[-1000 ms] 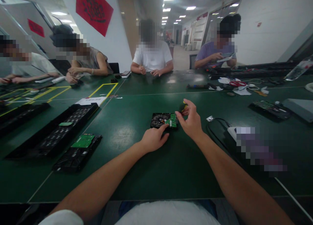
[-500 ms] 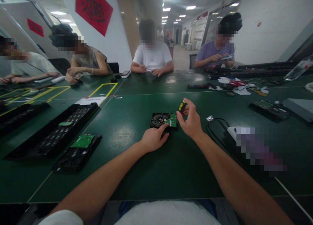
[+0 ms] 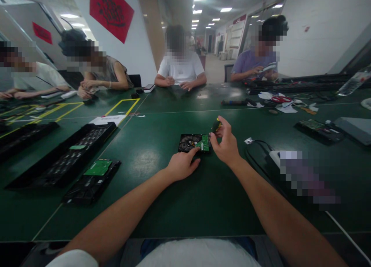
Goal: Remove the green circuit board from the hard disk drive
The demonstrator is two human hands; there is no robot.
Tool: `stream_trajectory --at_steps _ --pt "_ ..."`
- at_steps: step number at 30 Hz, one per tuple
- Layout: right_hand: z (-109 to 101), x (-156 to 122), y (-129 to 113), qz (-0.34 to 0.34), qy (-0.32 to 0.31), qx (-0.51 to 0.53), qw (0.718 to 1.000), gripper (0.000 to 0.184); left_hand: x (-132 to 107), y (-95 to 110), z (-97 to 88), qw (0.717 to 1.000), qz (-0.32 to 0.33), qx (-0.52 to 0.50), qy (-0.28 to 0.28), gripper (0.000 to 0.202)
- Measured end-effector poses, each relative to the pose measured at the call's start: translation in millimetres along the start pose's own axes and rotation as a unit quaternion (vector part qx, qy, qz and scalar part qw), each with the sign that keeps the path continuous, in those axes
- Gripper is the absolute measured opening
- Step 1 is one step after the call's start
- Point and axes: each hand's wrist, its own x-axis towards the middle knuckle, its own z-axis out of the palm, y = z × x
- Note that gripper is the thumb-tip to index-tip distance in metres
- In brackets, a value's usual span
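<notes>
A hard drive [image 3: 188, 142] with a green circuit board lies flat on the table in front of me. The index finger of my left hand [image 3: 183, 165] is stretched out and presses on the board's near edge, while the thumb is spread apart beside it; its other fingers are mostly hidden. At the drive's right end, my right hand [image 3: 226, 143] pinches a short black and yellow screwdriver [image 3: 215, 125] by its handle. The handle stands tilted above the board's right edge. I cannot make out its tip.
To the left lie another hard drive [image 3: 94, 180] and a long black tray [image 3: 55, 162]. On the right are a cable [image 3: 257, 168], a blurred-out object [image 3: 307, 178] and another drive [image 3: 319, 129]. Scissors [image 3: 281, 99] lie farther back. Several people sit across the green table [image 3: 162, 209].
The screwdriver handle has turned in my right fingers, so less of its yellow shows. My left hand and the hard drive are in the same place.
</notes>
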Motion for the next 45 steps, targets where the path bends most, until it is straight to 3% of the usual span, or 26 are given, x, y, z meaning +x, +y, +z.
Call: stream_trajectory --at_steps 25,45 --pt "0.3 -0.2 0.3 0.001 -0.017 0.016 1.0 0.076 -1.7 3.2 -6.9 1.0 0.0 -0.006 -0.01 0.059" --pt "-0.3 0.7 1.1 0.0 0.003 0.001 1.0 0.07 -1.7 1.7 -5.3 1.0 0.003 -0.009 -0.008 0.059"
